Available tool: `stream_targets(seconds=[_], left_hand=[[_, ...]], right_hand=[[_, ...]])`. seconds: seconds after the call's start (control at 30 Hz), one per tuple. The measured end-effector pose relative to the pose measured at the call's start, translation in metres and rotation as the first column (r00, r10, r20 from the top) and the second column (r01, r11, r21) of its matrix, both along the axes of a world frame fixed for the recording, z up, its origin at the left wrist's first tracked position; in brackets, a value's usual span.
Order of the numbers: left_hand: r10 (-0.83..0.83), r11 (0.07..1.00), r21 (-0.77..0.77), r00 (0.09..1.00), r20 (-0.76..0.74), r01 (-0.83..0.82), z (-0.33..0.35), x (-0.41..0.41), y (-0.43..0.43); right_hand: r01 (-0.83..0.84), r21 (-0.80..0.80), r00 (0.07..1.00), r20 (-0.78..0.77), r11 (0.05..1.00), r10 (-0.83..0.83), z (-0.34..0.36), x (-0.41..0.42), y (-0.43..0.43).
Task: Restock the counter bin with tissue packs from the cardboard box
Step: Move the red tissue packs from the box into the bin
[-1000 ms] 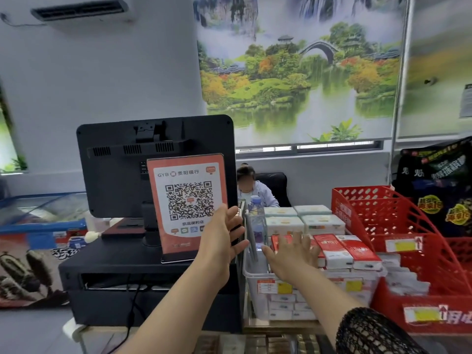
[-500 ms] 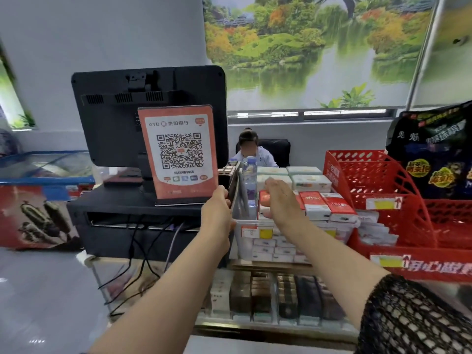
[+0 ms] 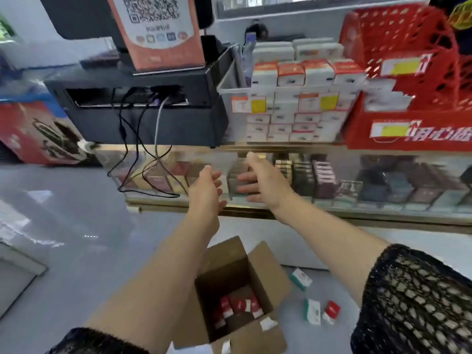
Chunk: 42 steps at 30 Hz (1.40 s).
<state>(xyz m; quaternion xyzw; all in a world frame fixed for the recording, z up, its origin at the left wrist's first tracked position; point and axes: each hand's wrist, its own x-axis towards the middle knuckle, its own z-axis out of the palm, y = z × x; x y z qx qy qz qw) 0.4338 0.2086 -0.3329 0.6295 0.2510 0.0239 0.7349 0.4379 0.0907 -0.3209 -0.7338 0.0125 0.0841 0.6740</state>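
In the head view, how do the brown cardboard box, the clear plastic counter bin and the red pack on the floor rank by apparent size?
1. Clear plastic counter bin and brown cardboard box: about alike; the box is nearer, so unranked.
2. Red pack on the floor.

Monitor (image 3: 76,16): its top and left side ran off the upper edge of your view.
QR sign (image 3: 158,29): cut through the code at the top. The small print under it was too smeared for you to read.
Price labels (image 3: 258,104): blurred on the front of the counter bin (image 3: 229,85), figures unreadable.
Head behind the counter (image 3: 256,29): only a dark top showed above the stock.
Red basket (image 3: 408,47): it ran off the right edge, and its front lettering was cut short.
Glass case goods (image 3: 324,180): blurred boxes, and you could not read any brands.
Right hand (image 3: 263,180): its fingers were smeared.
Cardboard box (image 3: 237,277): your left forearm covered its left wall.
Packs in the box (image 3: 237,305): half in shadow, so you could not count them.
Loose packs on the floor (image 3: 313,311): the print was too small to read.
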Motion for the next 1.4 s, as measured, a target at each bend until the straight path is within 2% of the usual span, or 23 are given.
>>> stream_targets(seconds=[0.27,0.47,0.73,0.83,1.0,1.1,1.23,1.4], left_hand=[[0.029,0.997,0.07,0.967,-0.254,-0.012,-0.183,-0.02,0.027],[0.045,0.997,0.074,0.901,-0.432,-0.014,-0.323,-0.016,0.036],[-0.026,1.0,-0.026,0.77,-0.638,0.011,-0.488,0.008,0.04],[-0.052,0.998,-0.07,0.709,-0.703,0.004,-0.539,0.02,0.044],[-0.067,0.99,-0.132,0.668,-0.741,-0.048,-0.62,0.044,0.046],[-0.115,0.987,-0.161,0.626,-0.772,-0.018,-0.661,0.054,0.044],[-0.211,0.969,-0.246,0.576,-0.789,0.019,-0.702,0.064,0.039],[-0.286,0.945,-0.327,0.561,-0.777,0.028,-0.739,0.065,0.04]], right_hand=[[-0.017,-0.136,0.97,-0.241,0.991,-0.016,-0.194,-0.008,0.019],[-0.026,-0.11,0.922,-0.387,0.994,-0.018,-0.341,-0.011,0.032],[-0.018,-0.152,0.858,-0.51,0.988,-0.063,-0.494,0.0,0.044],[-0.023,-0.164,0.814,-0.575,0.986,-0.077,-0.537,0.009,0.051],[-0.045,-0.182,0.753,-0.653,0.982,-0.086,-0.59,0.03,0.066],[-0.071,-0.234,0.725,-0.68,0.97,-0.111,-0.616,0.04,0.069],[-0.087,-0.31,0.677,-0.715,0.947,-0.172,-0.644,0.051,0.069],[-0.085,-0.339,0.65,-0.732,0.937,-0.206,-0.672,0.056,0.067]])
